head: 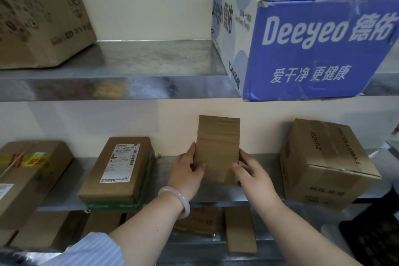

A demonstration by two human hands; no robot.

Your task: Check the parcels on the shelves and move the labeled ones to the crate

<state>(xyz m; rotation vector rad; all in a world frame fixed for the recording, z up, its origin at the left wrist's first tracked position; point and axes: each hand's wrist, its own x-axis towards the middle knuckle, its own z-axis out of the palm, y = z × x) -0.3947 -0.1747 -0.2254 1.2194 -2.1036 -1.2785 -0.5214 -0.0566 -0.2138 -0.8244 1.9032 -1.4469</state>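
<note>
Left hand and right hand, fingers clamped on a small plain brown cardboard parcel, upright over the metal shelf. It's mid-check, no label showing. The flat brown white-labelled parcel is not yet moved. The dark mesh crate, possibly, sits low right.

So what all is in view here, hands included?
shelves: three, silver metal, against pale wall
printed box: one, brown, top shelf left
Deeyeo box: one, blue-white, top shelf right
taped box: one, brown, middle shelf far left
labelled parcel: one, brown, white label, middle shelf
plain parcel: one, brown, held over middle shelf
carton: one, brown, middle shelf right
lower boxes: several, brown, bottom shelf
lattice thing: one, black, lower right; perhaps the crate
bracelet: one, pale pink, left wrist
left hand: grips plain parcel's left edge
right hand: grips its right edge
</note>
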